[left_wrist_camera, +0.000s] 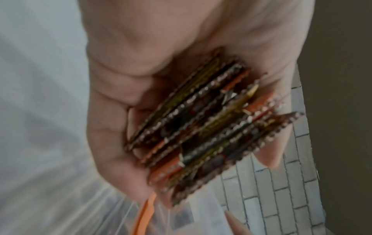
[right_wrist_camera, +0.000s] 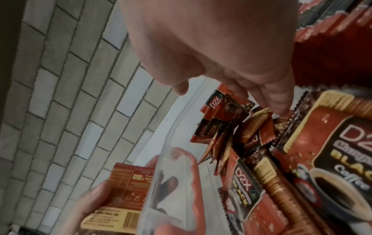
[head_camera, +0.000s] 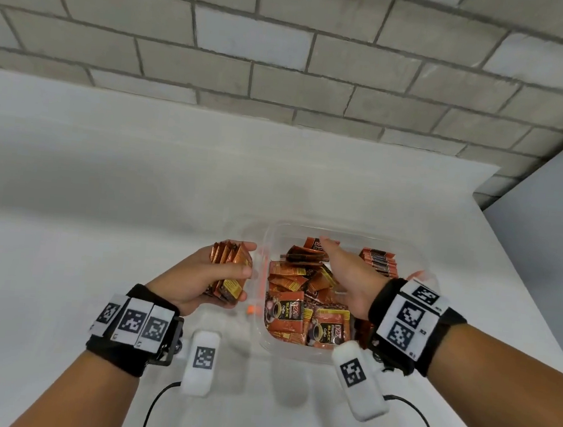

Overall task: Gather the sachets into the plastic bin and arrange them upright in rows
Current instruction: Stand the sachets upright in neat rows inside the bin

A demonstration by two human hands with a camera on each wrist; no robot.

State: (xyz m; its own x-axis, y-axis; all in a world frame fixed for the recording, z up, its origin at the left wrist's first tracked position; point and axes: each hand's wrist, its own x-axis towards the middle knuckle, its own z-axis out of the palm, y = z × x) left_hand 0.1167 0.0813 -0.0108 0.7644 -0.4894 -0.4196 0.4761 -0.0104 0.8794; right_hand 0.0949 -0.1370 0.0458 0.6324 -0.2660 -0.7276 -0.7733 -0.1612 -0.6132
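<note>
My left hand grips a stack of sachets edge-on, fingers curled round them, just left of the clear plastic bin on the white surface. My right hand reaches inside, its extended fingers touching loose sachets.

The head camera looks steeply down from above at the white tabletop, grey brick wall beyond. The left wrist camera sits right against the left hand, looking along its palm, blurred, probably toward that same wall. The right wrist camera peers close past the right hand into the clear plastic bin, which the head view shares.
</note>
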